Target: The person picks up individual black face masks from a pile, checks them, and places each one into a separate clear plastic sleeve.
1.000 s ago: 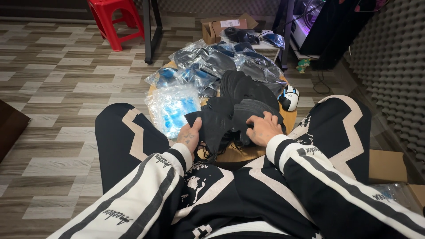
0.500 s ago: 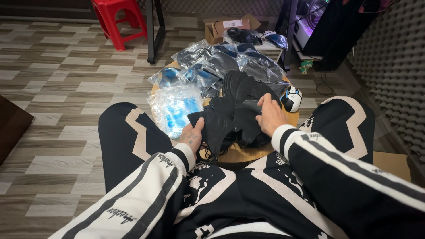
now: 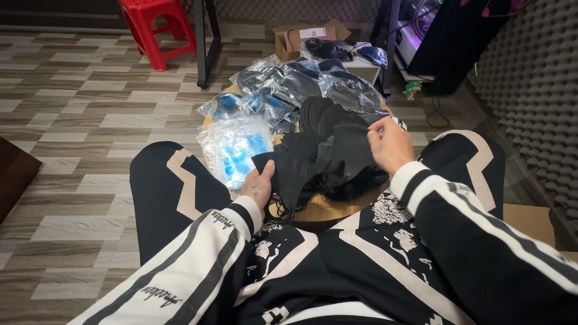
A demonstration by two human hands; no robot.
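Nearest the camera, the person's knees in black trousers with pale stripes frame a small round wooden tabletop (image 3: 328, 212), and both striped sleeves reach over its near edge. The left hand (image 3: 259, 183) rests at the near left edge of a pile of black face masks (image 3: 328, 150), thumb and fingers closed lightly on the lowest mask's corner, in much the same spot as a second ago. The change is in the right hand (image 3: 390, 144): a second ago it lay flat on top of the pile, and now it is lifted off to the right side, fingers curled toward the thumb as if pinching something thin; whether it has an ear loop or a single mask between them I cannot tell, since the fingertips are turned away. That lift suggests one mask is being picked off the heap while the left hand steadies the rest. The pile itself sits on the middle of the tabletop, loops trailing off the front. Just left of it lie clear plastic bags with blue contents (image 3: 235, 147), and behind it a heap of bagged dark masks (image 3: 313, 84). Farther off stand an open cardboard box (image 3: 301, 37) and a red plastic stool (image 3: 158, 27) on the wood-patterned floor (image 3: 78, 120)
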